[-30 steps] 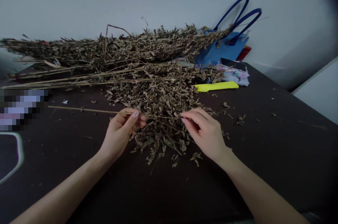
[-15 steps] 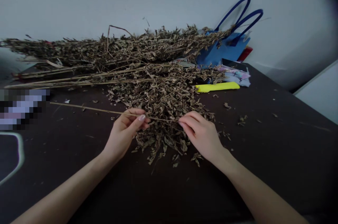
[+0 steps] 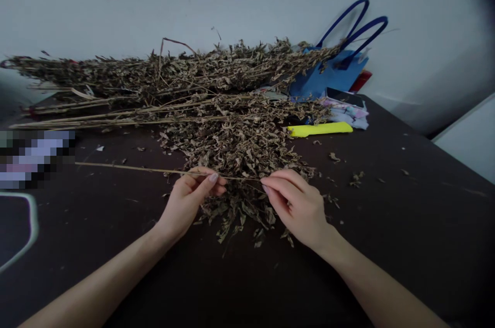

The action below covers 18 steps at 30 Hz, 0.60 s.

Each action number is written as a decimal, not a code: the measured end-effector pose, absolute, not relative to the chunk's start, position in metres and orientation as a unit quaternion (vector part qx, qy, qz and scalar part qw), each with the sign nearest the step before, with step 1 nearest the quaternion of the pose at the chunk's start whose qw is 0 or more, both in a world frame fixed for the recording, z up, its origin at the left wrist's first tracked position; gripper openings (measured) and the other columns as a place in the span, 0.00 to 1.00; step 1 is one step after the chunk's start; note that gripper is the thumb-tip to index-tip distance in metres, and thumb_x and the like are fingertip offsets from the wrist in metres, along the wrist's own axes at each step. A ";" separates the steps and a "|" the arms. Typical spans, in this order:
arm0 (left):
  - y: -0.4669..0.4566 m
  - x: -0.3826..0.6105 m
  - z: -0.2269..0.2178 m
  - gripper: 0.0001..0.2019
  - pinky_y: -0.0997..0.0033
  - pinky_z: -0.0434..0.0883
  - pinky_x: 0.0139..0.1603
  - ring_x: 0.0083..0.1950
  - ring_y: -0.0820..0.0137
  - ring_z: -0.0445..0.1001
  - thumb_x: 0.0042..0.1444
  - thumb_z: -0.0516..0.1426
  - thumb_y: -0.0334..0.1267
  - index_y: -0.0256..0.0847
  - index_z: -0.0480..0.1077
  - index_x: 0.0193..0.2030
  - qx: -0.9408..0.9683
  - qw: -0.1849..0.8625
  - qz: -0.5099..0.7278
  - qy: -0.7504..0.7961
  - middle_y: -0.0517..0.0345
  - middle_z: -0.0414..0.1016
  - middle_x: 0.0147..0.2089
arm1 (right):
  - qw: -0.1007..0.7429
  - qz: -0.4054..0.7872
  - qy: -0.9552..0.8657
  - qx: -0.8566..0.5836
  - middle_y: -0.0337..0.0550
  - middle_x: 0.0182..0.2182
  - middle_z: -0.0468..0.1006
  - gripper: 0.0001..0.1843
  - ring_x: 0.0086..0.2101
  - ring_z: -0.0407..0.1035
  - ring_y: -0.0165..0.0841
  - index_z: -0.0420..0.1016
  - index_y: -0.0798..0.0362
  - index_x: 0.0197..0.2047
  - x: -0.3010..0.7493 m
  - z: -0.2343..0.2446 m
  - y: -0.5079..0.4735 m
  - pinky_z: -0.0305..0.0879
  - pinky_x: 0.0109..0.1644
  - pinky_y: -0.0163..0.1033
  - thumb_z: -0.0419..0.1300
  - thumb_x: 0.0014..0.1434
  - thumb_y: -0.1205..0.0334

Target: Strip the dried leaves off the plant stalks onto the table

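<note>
My left hand (image 3: 191, 198) pinches a thin dry stem (image 3: 131, 168) that runs out to the left above the dark table (image 3: 406, 225). My right hand (image 3: 297, 201) pinches the same stem at its right end, a short gap from the left fingers. Both hands hover over a heap of loose dried leaves (image 3: 240, 158). Behind the heap lie long bundles of dried leafy stalks (image 3: 154, 78).
A yellow marker-like object (image 3: 320, 129) lies right of the heap. A blue bag with dark handles (image 3: 332, 72) stands against the wall, with a phone and pale cloth (image 3: 346, 109) beside it. A blurred patch sits at the left edge. Leaf crumbs dot the table.
My right hand has slid left along the stem toward my left hand, and the gap between them has narrowed. The stem's bare length on the left looks much the same.
</note>
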<state>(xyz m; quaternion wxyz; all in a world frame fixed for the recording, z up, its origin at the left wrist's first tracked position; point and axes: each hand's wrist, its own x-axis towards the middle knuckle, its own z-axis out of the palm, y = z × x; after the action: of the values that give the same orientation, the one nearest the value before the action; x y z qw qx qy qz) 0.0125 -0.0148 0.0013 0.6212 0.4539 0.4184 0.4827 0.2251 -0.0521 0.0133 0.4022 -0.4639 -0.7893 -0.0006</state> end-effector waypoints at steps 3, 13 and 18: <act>-0.014 0.012 0.000 0.06 0.74 0.70 0.36 0.31 0.73 0.74 0.52 0.59 0.37 0.37 0.70 0.34 0.459 0.613 0.486 0.420 0.55 0.76 0.33 | 0.407 0.029 -0.796 -0.448 0.40 0.31 0.75 0.08 0.29 0.69 0.27 0.72 0.54 0.40 0.224 0.011 -0.053 0.66 0.34 0.32 0.55 0.58 0.71; -0.020 0.016 0.002 0.05 0.75 0.71 0.36 0.32 0.72 0.74 0.53 0.58 0.36 0.37 0.71 0.34 0.529 0.572 0.446 0.441 0.54 0.76 0.33 | 0.378 0.020 -0.806 -0.456 0.42 0.34 0.74 0.09 0.31 0.69 0.26 0.72 0.52 0.42 0.216 0.003 -0.056 0.66 0.35 0.32 0.54 0.59 0.67; -0.028 0.019 0.004 0.05 0.74 0.71 0.36 0.32 0.72 0.75 0.53 0.58 0.37 0.37 0.72 0.33 0.560 0.565 0.422 0.435 0.54 0.75 0.33 | 0.367 0.022 -0.808 -0.461 0.44 0.37 0.73 0.09 0.33 0.69 0.27 0.72 0.53 0.43 0.214 0.004 -0.056 0.67 0.35 0.31 0.53 0.60 0.66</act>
<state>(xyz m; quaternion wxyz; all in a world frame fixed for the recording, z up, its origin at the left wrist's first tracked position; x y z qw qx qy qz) 0.0192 -0.0276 0.0041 0.5655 0.5597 0.4349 0.4217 0.2143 -0.0564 0.0041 0.3673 -0.4606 -0.8077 0.0224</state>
